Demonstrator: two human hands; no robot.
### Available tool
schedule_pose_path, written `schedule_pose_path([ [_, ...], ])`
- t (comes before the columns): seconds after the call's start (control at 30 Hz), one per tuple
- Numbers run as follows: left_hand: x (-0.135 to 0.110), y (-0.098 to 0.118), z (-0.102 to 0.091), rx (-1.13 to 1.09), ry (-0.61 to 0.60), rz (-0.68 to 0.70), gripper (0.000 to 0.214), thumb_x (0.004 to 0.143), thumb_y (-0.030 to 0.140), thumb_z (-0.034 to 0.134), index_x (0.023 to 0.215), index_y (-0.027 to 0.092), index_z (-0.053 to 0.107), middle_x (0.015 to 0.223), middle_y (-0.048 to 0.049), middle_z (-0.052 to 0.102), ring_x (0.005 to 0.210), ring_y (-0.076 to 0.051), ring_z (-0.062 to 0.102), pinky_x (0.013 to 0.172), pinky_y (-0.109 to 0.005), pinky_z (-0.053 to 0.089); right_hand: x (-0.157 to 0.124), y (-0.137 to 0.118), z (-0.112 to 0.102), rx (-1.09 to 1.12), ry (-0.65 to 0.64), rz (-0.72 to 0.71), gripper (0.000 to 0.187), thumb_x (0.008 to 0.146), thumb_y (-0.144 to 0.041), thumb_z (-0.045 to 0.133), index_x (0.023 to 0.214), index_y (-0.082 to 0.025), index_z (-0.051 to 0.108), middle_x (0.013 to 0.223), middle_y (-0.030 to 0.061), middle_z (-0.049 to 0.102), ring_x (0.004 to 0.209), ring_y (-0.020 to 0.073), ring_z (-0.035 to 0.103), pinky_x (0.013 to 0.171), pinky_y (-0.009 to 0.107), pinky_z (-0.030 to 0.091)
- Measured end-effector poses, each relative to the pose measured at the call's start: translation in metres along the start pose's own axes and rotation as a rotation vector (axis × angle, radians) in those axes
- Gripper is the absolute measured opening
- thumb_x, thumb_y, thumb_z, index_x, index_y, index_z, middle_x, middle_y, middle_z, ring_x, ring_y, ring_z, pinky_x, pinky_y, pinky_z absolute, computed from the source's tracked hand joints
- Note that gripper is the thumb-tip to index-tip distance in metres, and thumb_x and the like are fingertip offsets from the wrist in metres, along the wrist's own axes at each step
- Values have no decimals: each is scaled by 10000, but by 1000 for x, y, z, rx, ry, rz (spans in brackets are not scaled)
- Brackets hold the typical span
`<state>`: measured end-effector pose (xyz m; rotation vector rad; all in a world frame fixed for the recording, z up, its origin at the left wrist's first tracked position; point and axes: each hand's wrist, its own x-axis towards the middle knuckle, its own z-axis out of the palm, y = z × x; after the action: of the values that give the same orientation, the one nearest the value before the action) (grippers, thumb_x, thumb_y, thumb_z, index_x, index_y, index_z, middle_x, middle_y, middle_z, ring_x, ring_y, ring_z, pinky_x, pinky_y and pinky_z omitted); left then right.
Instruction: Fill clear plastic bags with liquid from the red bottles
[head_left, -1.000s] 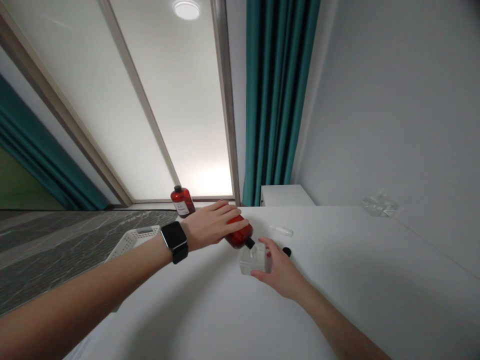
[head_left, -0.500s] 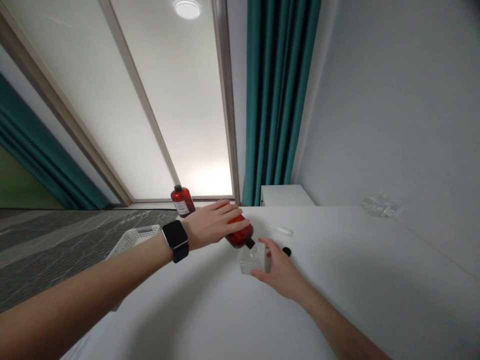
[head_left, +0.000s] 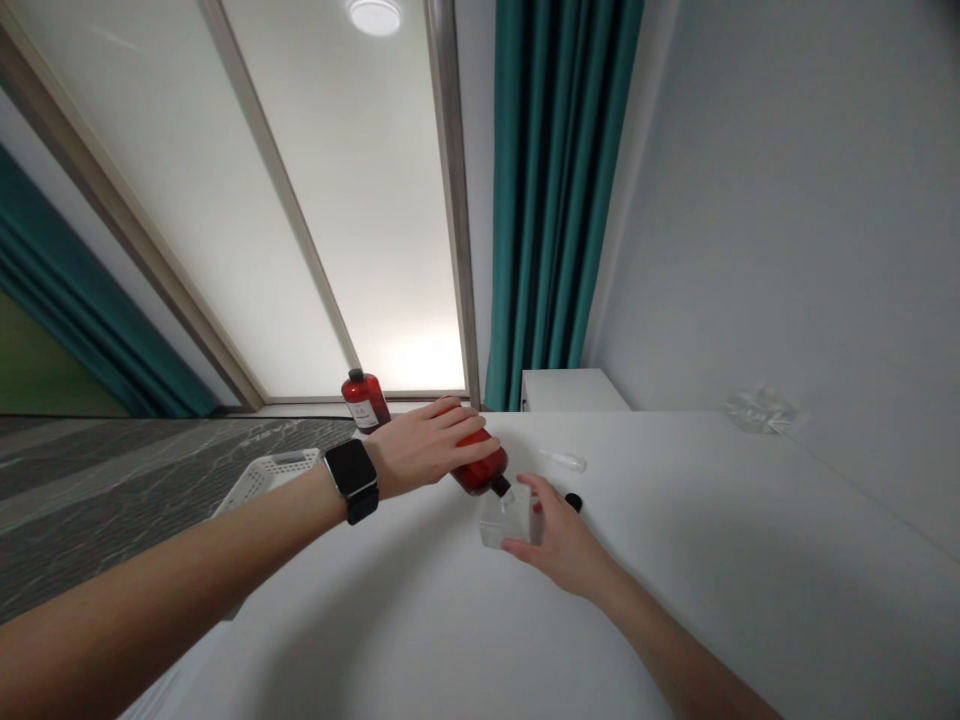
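My left hand (head_left: 427,450), with a black watch on its wrist, is closed around a red bottle (head_left: 480,470). The bottle is tipped over, its black neck pointing down to the right at the top of a clear square container (head_left: 504,522). Whether liquid runs between them I cannot make out. Fingers and thumb of my right hand (head_left: 551,535) grip the right side of this container, which rests on the white table (head_left: 420,620). A small black cap (head_left: 574,502) lies just behind my right hand. A clear tube-like piece (head_left: 564,461) lies farther back.
A second red bottle (head_left: 365,402) with a white label and black top stands at the table's far left. Below it, partly behind my left arm, is a white perforated basket (head_left: 262,475). Clear crumpled-looking plastic (head_left: 761,411) lies at the right by the wall.
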<state>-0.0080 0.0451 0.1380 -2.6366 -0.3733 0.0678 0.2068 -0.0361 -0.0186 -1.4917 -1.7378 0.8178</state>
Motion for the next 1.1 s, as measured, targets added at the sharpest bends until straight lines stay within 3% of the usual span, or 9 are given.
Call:
schedule_pose_path([
  [0.37, 0, 0, -1, 30, -18, 11, 638, 802, 70, 704, 1346, 188, 393, 1348, -117, 537, 1254, -303, 489, 1130, -472, 327, 1, 1, 1, -2, 7, -8, 775, 695, -263, 789, 1362, -245, 396, 1338, 113, 527, 1211, 277, 538, 1005, 450, 434],
  [1.1, 1, 1, -6, 46, 5, 36, 585, 828, -13, 604, 1340, 182, 399, 1352, -129, 533, 1255, -306, 491, 1111, -480, 336, -1, -7, -3, 3, -13, 12, 769, 698, -298, 779, 1359, -233, 393, 1347, 119, 518, 1182, 280, 536, 981, 428, 435],
])
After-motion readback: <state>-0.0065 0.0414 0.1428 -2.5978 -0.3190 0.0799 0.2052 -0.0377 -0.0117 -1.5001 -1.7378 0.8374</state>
